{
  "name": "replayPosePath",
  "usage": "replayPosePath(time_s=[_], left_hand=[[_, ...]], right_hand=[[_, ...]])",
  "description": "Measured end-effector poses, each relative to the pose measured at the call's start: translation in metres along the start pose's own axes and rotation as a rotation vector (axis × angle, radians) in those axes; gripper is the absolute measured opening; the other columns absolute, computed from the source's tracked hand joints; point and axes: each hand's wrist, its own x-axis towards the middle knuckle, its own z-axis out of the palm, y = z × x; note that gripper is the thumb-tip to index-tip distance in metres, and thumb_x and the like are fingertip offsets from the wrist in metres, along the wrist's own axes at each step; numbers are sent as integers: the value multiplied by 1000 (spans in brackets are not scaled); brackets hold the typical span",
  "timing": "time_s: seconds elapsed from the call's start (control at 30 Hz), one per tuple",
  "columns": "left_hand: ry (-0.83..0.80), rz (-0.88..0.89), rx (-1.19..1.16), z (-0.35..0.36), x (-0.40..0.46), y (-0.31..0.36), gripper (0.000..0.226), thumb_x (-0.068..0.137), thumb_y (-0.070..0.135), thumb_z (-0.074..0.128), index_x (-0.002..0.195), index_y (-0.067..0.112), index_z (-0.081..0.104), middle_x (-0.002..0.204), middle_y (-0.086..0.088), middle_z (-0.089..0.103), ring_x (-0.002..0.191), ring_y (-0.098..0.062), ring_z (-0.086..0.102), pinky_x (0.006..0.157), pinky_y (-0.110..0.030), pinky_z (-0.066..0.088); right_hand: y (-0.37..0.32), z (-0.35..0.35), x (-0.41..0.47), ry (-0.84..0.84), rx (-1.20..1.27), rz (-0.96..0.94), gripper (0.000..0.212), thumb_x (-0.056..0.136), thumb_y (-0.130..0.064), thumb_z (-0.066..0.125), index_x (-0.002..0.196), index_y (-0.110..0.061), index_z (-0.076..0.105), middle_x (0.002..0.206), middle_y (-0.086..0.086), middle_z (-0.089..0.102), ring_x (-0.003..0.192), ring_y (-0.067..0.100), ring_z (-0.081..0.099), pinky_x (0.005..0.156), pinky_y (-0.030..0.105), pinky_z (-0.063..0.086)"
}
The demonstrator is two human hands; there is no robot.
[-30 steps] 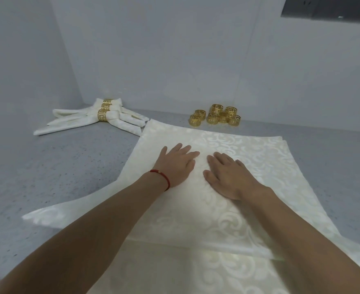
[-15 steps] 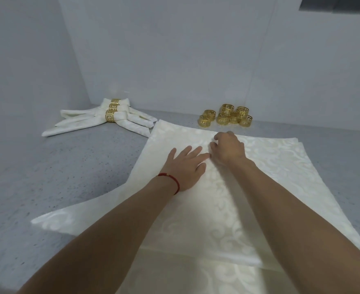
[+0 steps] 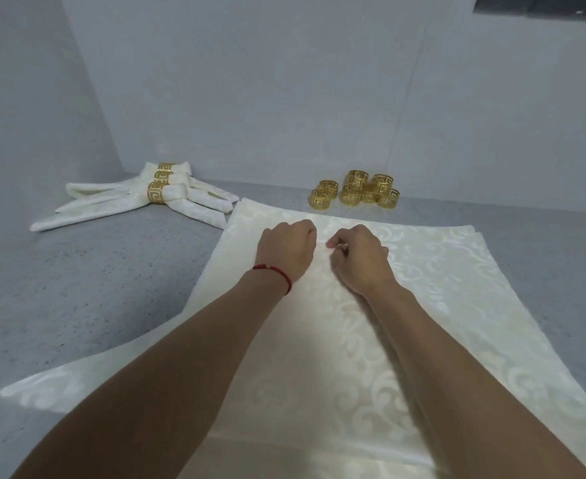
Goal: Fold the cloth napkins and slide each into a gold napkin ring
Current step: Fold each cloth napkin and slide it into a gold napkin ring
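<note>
While we look down from the head camera, our left hand (image 3: 286,248) and right hand (image 3: 360,257) sit close together on the cream napkin (image 3: 405,305) spread on the grey table (image 3: 77,288); both have fingers curled, seemingly pinching its cloth near the far edge. Three ringed napkins (image 3: 139,198) lie far left. About seven gold rings (image 3: 355,193) cluster beyond. A red string (image 3: 276,273) circles our left wrist.
</note>
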Motion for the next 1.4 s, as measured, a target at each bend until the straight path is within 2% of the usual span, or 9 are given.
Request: replayPosePath(time_s=[0.17, 0.3, 0.43, 0.53, 0.87, 1.0, 1.17, 1.27, 1.4], left_hand=[[64, 75, -17, 14, 4, -3, 27, 101, 34, 46, 116, 33, 68, 104, 5, 67, 104, -26, 52, 88, -43, 42], [11, 89, 101, 18, 9, -4, 24, 98, 37, 47, 86, 33, 68, 91, 5, 51, 99, -26, 49, 79, -41, 38], [48, 74, 69, 15, 12, 0, 16, 95, 35, 57, 97, 34, 72, 100, 5, 54, 102, -20, 51, 82, -38, 40], [59, 84, 48, 12, 13, 4, 8, 94, 31, 61, 95, 30, 69, 105, 5, 56, 105, -17, 54, 88, -37, 41], [-54, 332, 418, -12, 11, 16, 34, 84, 2, 55, 95, 32, 68, 96, 9, 66, 104, -19, 48, 81, -37, 26], [-157, 264, 324, -18, 9, 19, 26, 84, 11, 46, 63, 25, 50, 71, 5, 54, 85, -23, 45, 75, -36, 30], [-128, 184, 99, -17, 11, 13, 20, 85, 20, 66, 93, 37, 74, 87, 7, 68, 93, -19, 60, 86, -35, 50], [-133, 148, 10, -10, 8, 6, 19, 84, 18, 66, 74, 34, 68, 76, 11, 64, 89, -19, 62, 89, -40, 50], [-69, 206, 142, -6, 4, 8, 15, 90, 14, 58, 84, 28, 63, 89, 12, 62, 98, -16, 55, 88, -39, 40]], right_hand=[[4, -3, -3, -53, -60, -84, 32, 98, -12, 50, 119, -23, 72, 127, 0, 56, 121, 20, 53, 98, 41, 34], [3, -6, -1, -79, -82, -107, 30, 97, -16, 52, 115, -23, 74, 119, 1, 62, 116, 22, 57, 102, 45, 43], [4, -6, 3, 32, 70, -17, 15, 96, -22, 55, 98, -19, 69, 93, -4, 69, 92, 21, 65, 89, 46, 53], [9, -5, 8, 69, 106, 5, 12, 98, -26, 59, 103, -20, 69, 95, -4, 70, 93, 20, 65, 88, 44, 54], [3, -16, 4, 70, -387, -289, 26, 86, -7, 60, 91, -28, 75, 89, -5, 65, 96, 23, 59, 78, 38, 34], [-1, -22, 5, -48, -355, -227, 25, 85, -13, 59, 91, -28, 79, 92, -7, 73, 99, 22, 61, 81, 36, 42], [5, -20, 3, 3, -113, -121, 25, 91, -13, 58, 100, -25, 78, 90, -3, 74, 93, 25, 65, 84, 40, 55], [10, -14, 4, 19, -71, -113, 14, 89, -12, 67, 91, -19, 79, 88, 0, 74, 92, 26, 66, 83, 42, 56], [8, -17, 5, -12, -238, -206, 14, 92, -15, 63, 94, -25, 73, 99, -3, 65, 100, 22, 58, 88, 43, 50]])
